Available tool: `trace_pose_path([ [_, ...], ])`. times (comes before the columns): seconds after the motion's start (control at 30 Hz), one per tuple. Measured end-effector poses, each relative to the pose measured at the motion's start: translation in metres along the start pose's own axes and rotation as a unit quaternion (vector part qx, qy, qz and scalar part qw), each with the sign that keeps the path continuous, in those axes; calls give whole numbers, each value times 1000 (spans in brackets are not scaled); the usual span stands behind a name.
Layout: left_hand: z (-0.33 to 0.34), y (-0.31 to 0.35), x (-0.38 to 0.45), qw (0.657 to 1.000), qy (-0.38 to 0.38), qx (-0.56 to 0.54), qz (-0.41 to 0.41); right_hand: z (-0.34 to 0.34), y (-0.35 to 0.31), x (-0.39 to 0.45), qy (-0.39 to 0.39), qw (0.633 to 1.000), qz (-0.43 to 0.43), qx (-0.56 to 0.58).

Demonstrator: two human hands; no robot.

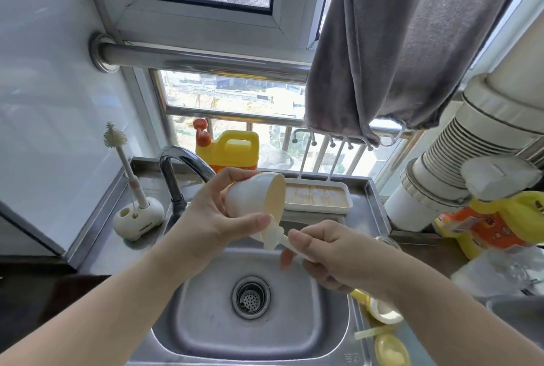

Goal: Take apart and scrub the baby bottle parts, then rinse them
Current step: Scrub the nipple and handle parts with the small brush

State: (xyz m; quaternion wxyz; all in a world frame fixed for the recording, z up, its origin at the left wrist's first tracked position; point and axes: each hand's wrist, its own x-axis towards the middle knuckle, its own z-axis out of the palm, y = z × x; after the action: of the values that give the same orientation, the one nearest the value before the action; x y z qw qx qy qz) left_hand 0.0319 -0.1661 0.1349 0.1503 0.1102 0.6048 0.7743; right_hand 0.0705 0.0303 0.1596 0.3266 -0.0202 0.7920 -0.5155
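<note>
Nearest to me, on the counter edge at my lower right, lie small yellow bottle parts (390, 349) and a white ring-shaped piece (385, 311), partly hidden under my right forearm. Below both arms is the steel sink (206, 333), its round drain strainer (250, 296) in the middle of the basin.

Above the basin, my right hand (326, 253) is curled around the pale handle of a small cleaning brush (275, 237), thumb on top and fingers wrapped underneath. The brush's soft white head points left and touches the lower rim of the bottle cap (257, 199).

My left hand (212, 218) grips that cap, a white cup-shaped piece with a yellowish inside. My fingers wrap over its closed end and my thumb presses along its underside. The cap is tilted on its side, its open mouth facing right, so the brush head sits just past my thumb tip.

Behind my left hand the curved chrome faucet (176, 171) rises. To its left a white bottle brush (123, 159) stands upright in a rounded white holder (138, 218). Behind the cap a white tray (318, 199) rests on the ledge, and a yellow detergent jug (229, 150) stands by the window. A grey towel (397, 42) hangs from a rail at upper right.
</note>
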Motion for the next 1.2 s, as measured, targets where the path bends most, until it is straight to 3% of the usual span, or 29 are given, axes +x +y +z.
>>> trace_pose_path([
  [0.03,0,1,0,1000,-2,-1,6,0,0,0,7,1000,-6,-16],
  [0.1,-1,2,2,1000,6,5,4,-3,0,3,98,981,-36,-162],
  [0.13,-1,2,3,1000,10,11,-1,-4,2,4,171,949,-57,-259],
  [0.23,1,3,5,1000,13,22,-16,-11,5,6,374,770,-130,-500],
  [0.27,2,4,7,1000,14,24,-13,-12,3,5,402,737,-154,-521],
  [0.3,2,5,8,1000,16,23,-7,-12,2,8,410,730,-161,-523],
  [0.33,2,6,8,1000,21,18,-1,-12,1,10,387,758,-143,-504],
  [0.43,0,5,7,999,30,12,23,-4,2,10,217,915,-65,-334],
  [0.57,-3,-2,3,999,-9,12,34,-1,-3,5,42,996,-14,-81],
  [0.67,-2,-4,0,999,-17,34,32,-2,-7,3,-17,995,1,94],
  [0.73,-3,-1,0,996,-22,83,18,-1,-5,5,-32,992,-4,125],
  [0.87,-7,7,2,979,-59,185,-54,0,2,6,-3,997,1,75],
  [0.93,-6,11,3,982,-75,146,-96,-2,4,5,7,999,-1,45],
  [1.07,-2,18,3,977,-80,-37,-196,-5,3,1,20,1000,-4,-12],
  [1.2,12,23,3,981,-35,29,-190,-2,1,-2,33,995,-12,-98],
])
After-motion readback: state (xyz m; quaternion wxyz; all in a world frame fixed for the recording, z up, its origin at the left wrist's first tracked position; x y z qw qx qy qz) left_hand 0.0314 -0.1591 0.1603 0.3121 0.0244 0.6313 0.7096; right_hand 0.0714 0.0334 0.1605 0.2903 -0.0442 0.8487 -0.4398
